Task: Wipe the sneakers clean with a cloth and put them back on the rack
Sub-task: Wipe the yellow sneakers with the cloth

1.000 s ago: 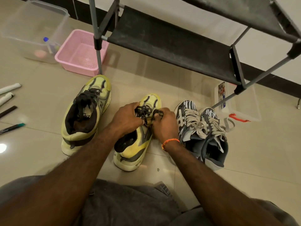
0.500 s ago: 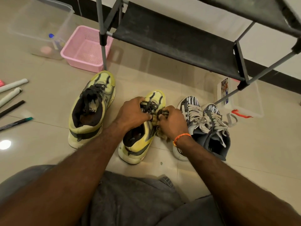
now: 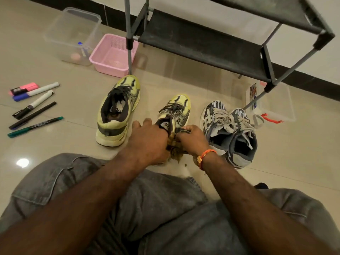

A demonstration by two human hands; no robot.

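A yellow sneaker (image 3: 179,107) with dark laces stands on the floor in the middle, toe pointing away from me. My left hand (image 3: 147,140) lies over its heel and holds it. My right hand (image 3: 191,138), with an orange band at the wrist, grips a crumpled brownish cloth (image 3: 174,150) pressed against the shoe's rear right side. The heel itself is hidden by both hands. The matching yellow sneaker (image 3: 117,111) stands apart to the left. A blue-and-white striped pair (image 3: 228,129) sits to the right. The black shoe rack (image 3: 202,45) stands behind, its lower shelf bare.
A pink basket (image 3: 112,56) and a clear plastic tub (image 3: 73,34) stand at the back left by the rack's leg. Several markers and pens (image 3: 33,107) lie on the tiles at left. A clear box (image 3: 272,105) with a red clip sits under the rack's right end.
Both hands have slid back from the lace area to the heel of the middle sneaker, the cloth going with the right hand. The view has tilted, bringing the markers into sight.
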